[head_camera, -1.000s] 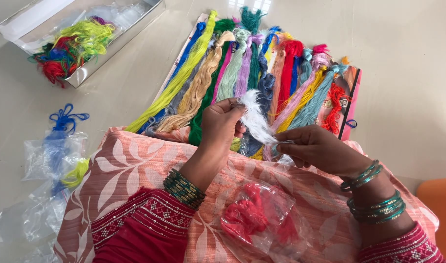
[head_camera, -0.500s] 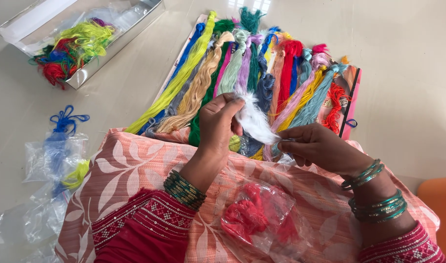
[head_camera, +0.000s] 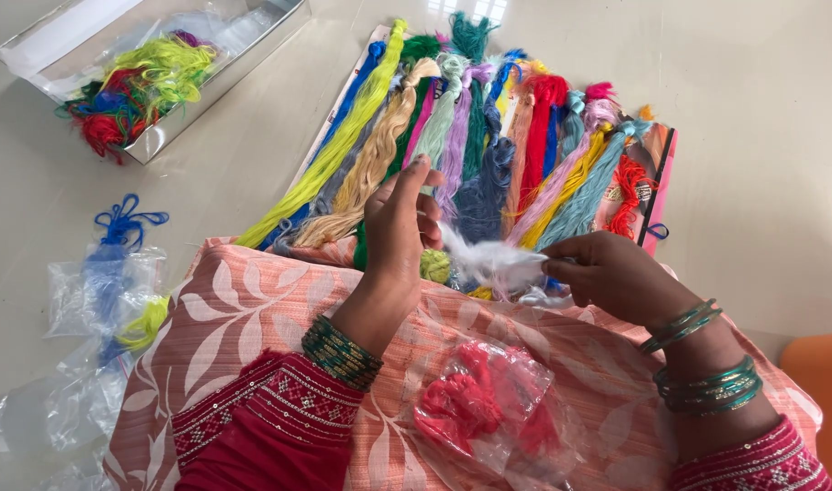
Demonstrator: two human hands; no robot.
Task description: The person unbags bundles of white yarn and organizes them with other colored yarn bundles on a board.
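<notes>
The pale floor (head_camera: pixel 761 136) carries everything and lies bare to the right of the right hand. Beyond both hands lies the fan of coloured thread skeins (head_camera: pixel 489 145) on its card, near edge just past the fingertips. The peach leaf-print cloth (head_camera: pixel 252 318) covers the lap under both wrists.

Far left of the left hand stands a clear box (head_camera: pixel 152 82) of tangled threads; nearer on that side lie loose clear bags (head_camera: pixel 98 300) with blue and yellow thread.

Below the hands a clear packet of red thread (head_camera: pixel 484 405) rests on the cloth.

Change noted: against the frames of a second ago, the white thread skein (head_camera: pixel 489 259) now stretches level between the hands rather than hanging from the raised left; judged, it is being drawn out.

Left hand (head_camera: pixel 400 227): grip pinching the white skein's left end. Right hand (head_camera: pixel 607 273): grip clenched on its right end. A small yellow-green bundle (head_camera: pixel 434 265) sits just beneath the left hand.
</notes>
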